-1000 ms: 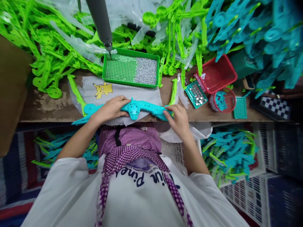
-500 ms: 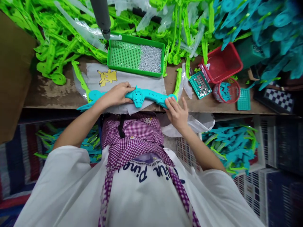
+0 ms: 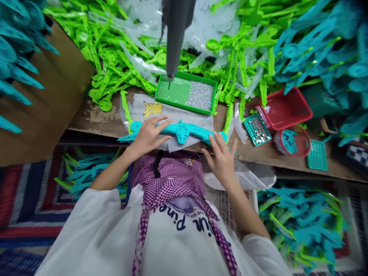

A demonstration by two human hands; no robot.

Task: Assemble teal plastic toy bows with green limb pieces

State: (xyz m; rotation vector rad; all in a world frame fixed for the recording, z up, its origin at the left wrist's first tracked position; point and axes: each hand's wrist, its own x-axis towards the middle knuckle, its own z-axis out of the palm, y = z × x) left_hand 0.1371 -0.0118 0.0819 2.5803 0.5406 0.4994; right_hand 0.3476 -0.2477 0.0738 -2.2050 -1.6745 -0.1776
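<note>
A long teal plastic bow-shaped part [image 3: 184, 133] lies across a grey cloth with a yellow cartoon figure [image 3: 152, 109] at the wooden bench's front edge. My left hand [image 3: 148, 135] rests flat on the part's left half, fingers stretched out. My right hand [image 3: 222, 157] hovers just in front of the part's right end with fingers spread, holding nothing. A grey powered screwdriver [image 3: 174, 36] hangs above a green tray of small silver screws [image 3: 188, 93].
Heaps of green plastic parts [image 3: 115, 46] fill the back of the bench, with teal parts [image 3: 322, 42] at the right. A red basket [image 3: 283, 109], a round red basket [image 3: 291, 142] and small teal trays [image 3: 255, 129] stand on the right. Crates of teal parts [image 3: 304, 218] sit below.
My right hand has let go of the part's right end and drawn back, fingers spreading. My head has turned, shifting the whole view rightward. The left hand stays on the part.
</note>
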